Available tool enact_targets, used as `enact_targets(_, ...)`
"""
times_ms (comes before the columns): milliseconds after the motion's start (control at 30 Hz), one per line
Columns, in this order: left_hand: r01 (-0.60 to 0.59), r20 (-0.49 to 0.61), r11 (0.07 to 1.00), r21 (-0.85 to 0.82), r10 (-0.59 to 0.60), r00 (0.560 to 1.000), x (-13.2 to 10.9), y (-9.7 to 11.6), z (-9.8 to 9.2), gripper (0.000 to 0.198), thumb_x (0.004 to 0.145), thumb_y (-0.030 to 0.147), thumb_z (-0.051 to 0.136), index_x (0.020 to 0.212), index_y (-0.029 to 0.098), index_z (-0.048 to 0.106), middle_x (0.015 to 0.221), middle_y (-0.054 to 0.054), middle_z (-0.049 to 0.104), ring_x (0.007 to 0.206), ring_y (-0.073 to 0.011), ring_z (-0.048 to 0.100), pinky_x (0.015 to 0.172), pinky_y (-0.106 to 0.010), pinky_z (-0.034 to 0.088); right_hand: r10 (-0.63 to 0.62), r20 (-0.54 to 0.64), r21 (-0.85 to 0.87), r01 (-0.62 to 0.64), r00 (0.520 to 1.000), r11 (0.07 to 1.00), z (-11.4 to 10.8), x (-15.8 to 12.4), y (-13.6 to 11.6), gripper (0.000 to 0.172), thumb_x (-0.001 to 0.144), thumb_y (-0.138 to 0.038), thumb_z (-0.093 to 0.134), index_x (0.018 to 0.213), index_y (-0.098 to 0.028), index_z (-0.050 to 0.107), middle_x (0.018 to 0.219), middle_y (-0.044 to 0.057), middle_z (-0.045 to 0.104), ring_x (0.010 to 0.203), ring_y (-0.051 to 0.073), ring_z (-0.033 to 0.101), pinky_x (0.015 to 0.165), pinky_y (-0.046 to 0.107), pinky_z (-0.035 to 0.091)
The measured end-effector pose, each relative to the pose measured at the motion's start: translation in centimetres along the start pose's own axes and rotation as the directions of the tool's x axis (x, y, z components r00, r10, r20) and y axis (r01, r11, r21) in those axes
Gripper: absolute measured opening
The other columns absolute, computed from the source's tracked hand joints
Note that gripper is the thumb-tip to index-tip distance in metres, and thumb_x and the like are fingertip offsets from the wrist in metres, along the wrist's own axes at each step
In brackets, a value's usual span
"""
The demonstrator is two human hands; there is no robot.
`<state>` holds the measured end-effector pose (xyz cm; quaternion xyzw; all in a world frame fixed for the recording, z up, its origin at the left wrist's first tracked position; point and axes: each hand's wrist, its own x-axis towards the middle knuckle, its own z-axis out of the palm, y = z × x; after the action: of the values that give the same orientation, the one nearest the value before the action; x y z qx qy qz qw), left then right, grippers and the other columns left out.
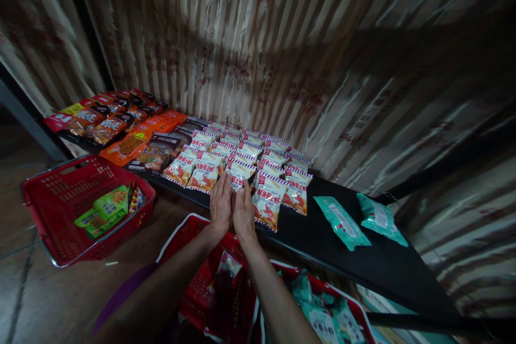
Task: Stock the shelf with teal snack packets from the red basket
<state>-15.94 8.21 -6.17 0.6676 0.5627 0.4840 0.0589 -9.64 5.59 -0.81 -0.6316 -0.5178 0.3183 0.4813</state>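
Observation:
Side by side, my left hand (221, 207) and my right hand (243, 209) are at the front edge of the black shelf. Between their fingers is a cream and orange snack bag (241, 168) with a striped top edge, its lower part hidden by the hands. Both hands are closed on it, fingers fairly straight. Rows of matching bags stand around it, one (268, 201) just right of my right hand and another (205, 172) left of my left hand. Below my forearms, a red basket (193, 285) holds one more such bag (230, 264).
Brown packets (155, 151) and orange packets (137, 140) lie further left on the shelf (306, 231). Two teal bags (342, 223) lie at right. A red basket (44, 188) with green packets (108, 207) stands on the floor; another basket (358, 306) holds teal bags. Behind hangs a pleated curtain (250, 54).

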Motion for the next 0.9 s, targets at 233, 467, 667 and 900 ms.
enact_targets(233, -0.052, -0.001, 0.996, 0.079, 0.052, 0.999, 0.1, -0.3, -0.7, 0.046, 0.092, 0.022, 0.037, 0.138, 0.018, 0.034, 0.149, -0.014, 0.031, 0.138, -0.0215, 0.027, 0.110, -0.045, 0.032, -0.016, -0.058, -0.072, 0.012, 0.998, 0.997, 0.1, 0.2, 0.1, 0.071, 0.088, -0.053, 0.024, 0.142, -0.007, 0.029, 0.151, 0.016, 0.026, 0.141, 0.022, 0.020, 0.114, 0.042, 0.017)
enact_targets(467, -0.071, 0.076, 0.994, 0.088, 0.065, 0.995, -0.3, -0.1, -1.2, 0.049, 0.094, 0.022, 0.032, 0.141, 0.016, 0.027, 0.150, -0.016, 0.027, 0.140, -0.0212, 0.021, 0.110, -0.046, 0.031, 0.016, -0.005, -0.143, -0.017, 1.000, 0.990, -0.2, 0.1, -0.6, 0.071, 0.088, -0.049, 0.023, 0.142, -0.003, 0.026, 0.149, 0.019, 0.027, 0.139, 0.024, 0.024, 0.114, 0.043, 0.019)
enact_targets(667, -0.094, 0.048, 0.987, 0.129, 0.089, 0.995, -1.1, 0.6, -1.2, 0.056, 0.092, 0.025, 0.034, 0.145, 0.016, 0.018, 0.153, -0.014, 0.018, 0.142, -0.0234, 0.011, 0.113, -0.049, 0.024, -0.413, -0.093, -0.372, 0.354, 0.906, 0.858, -1.8, -1.8, 1.2, 0.059, 0.093, -0.042, 0.023, 0.144, -0.012, 0.024, 0.152, 0.014, 0.022, 0.142, 0.022, 0.016, 0.112, 0.049, 0.020)
enact_targets(900, -0.168, 0.049, 0.971, 0.173, 0.162, 0.986, -1.6, 1.8, -1.3, 0.054, 0.089, 0.025, 0.043, 0.141, 0.020, 0.032, 0.155, -0.014, 0.007, 0.142, -0.0303, 0.006, 0.110, -0.055, 0.023, -0.480, -0.201, -0.708, 0.212, 0.854, 0.673, -4.9, -2.0, 5.2, 0.057, 0.092, -0.041, 0.034, 0.144, -0.019, 0.027, 0.155, 0.014, 0.007, 0.142, 0.035, 0.003, 0.104, 0.063, 0.022)
